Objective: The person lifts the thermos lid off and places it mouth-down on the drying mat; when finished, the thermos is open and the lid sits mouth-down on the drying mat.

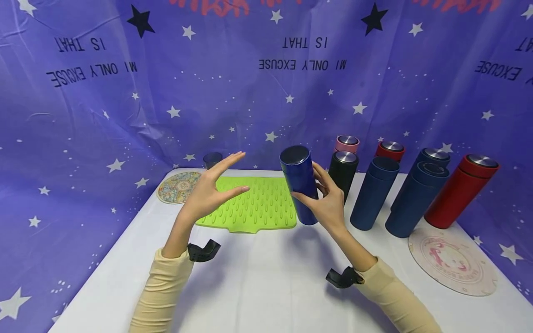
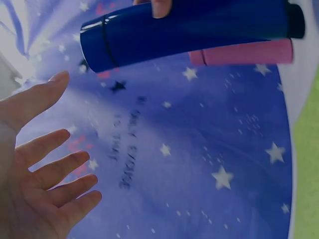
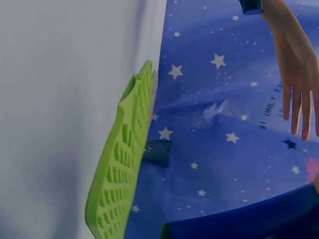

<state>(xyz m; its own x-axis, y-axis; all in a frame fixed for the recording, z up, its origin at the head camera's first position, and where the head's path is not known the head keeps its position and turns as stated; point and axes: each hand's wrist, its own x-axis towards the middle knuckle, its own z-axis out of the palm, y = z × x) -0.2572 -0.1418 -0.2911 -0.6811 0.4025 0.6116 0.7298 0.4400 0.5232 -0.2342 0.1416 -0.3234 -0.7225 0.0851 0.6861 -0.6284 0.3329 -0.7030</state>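
Raised over the table, a shiny blue thermos flask (image 1: 300, 185) with a dark lid is gripped by my right hand (image 1: 329, 203), thumb on one side and fingers on the other. It leans slightly and hangs at the right edge of a lime-green drying mat (image 1: 258, 201). My left hand (image 1: 210, 189) is held in the air over the mat's left part, fingers extended and thumb apart, touching nothing. In the left wrist view the same left hand (image 2: 45, 164) shows spread fingers near the lid end of the flask (image 2: 189, 35).
Several more flasks stand at the right, among them a black flask (image 1: 343, 175), a dark blue flask (image 1: 374, 194) and a red flask (image 1: 460, 194). A pink round mat (image 1: 451, 261) lies before them. Back left are a patterned round mat (image 1: 179, 187) and a dark cup (image 1: 212, 159).
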